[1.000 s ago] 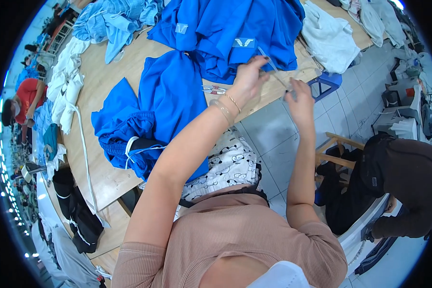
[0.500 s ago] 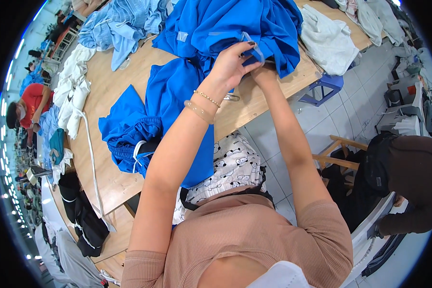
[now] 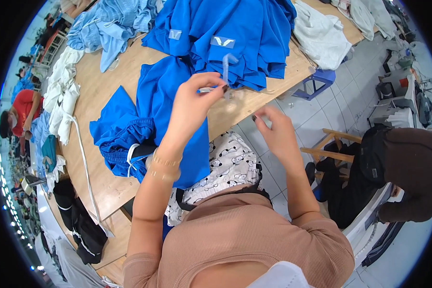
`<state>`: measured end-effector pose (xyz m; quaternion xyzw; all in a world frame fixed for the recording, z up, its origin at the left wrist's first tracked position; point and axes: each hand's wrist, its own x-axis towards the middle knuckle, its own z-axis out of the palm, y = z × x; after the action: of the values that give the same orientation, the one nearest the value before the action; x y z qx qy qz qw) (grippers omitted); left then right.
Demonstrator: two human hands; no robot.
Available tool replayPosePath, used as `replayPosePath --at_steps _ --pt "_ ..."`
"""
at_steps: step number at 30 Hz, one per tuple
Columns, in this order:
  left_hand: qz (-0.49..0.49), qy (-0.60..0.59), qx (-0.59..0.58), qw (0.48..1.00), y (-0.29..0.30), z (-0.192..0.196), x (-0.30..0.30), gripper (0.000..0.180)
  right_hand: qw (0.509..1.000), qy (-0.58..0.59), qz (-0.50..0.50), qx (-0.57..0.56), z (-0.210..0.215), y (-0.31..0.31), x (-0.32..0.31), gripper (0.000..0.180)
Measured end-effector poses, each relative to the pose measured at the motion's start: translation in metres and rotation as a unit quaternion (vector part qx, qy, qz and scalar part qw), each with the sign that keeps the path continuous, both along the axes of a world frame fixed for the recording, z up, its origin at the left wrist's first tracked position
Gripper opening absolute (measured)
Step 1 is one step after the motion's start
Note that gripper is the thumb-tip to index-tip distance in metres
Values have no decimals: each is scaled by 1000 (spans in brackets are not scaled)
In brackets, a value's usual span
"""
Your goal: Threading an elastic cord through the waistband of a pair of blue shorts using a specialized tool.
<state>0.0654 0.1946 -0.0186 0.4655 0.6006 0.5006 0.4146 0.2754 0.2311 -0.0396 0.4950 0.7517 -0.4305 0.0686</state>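
Note:
My left hand [image 3: 194, 103] is closed in a pinch on a clear plastic strip [image 3: 226, 69], which stands up from the fingertips with a curled top. Just beyond it lies a heap of blue garments [image 3: 245, 29], with shiny patches bearing white marks on the cloth. My right hand [image 3: 279, 134] is raised off the table's near edge, fingers bent and a little apart, with nothing visible in them. Another blue garment [image 3: 170, 91] with a gathered waistband and white drawstring lies under my left forearm and drapes over the edge.
The wooden table [image 3: 110, 182] also bears light blue clothes [image 3: 103, 31], white clothes [image 3: 65, 105] and a pale grey garment [image 3: 321, 36]. A blue plastic stool [image 3: 317, 84] stands beyond its edge. A person in dark clothing [image 3: 410, 168] is at right, near a wooden stool [image 3: 338, 149].
My hands have drawn back from the blue heap and separated, the right moving toward me. The left has brought the clear strip away from the cloth. A white-marked patch now shows.

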Motion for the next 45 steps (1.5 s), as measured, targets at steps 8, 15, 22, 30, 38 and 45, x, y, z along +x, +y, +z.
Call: replayPosePath --at_steps 8,15,22,30,38,45 --pt "98 207 149 962 -64 55 11 28 873 484 39 -43 19 -20 -70 13" --pt "107 -20 736 668 -136 157 34 23 851 488 88 -173 10 -31 -89 19" --pt "182 38 722 666 -146 162 23 31 851 485 45 -198 5 -39 -105 20" --pt "226 36 695 681 -152 155 10 39 883 441 60 -148 11 -40 -112 17" --pt "231 58 641 730 -166 158 12 36 885 441 98 -115 10 -52 -124 16" --pt "180 51 604 775 -166 160 16 37 886 442 96 -101 6 -51 -122 17"
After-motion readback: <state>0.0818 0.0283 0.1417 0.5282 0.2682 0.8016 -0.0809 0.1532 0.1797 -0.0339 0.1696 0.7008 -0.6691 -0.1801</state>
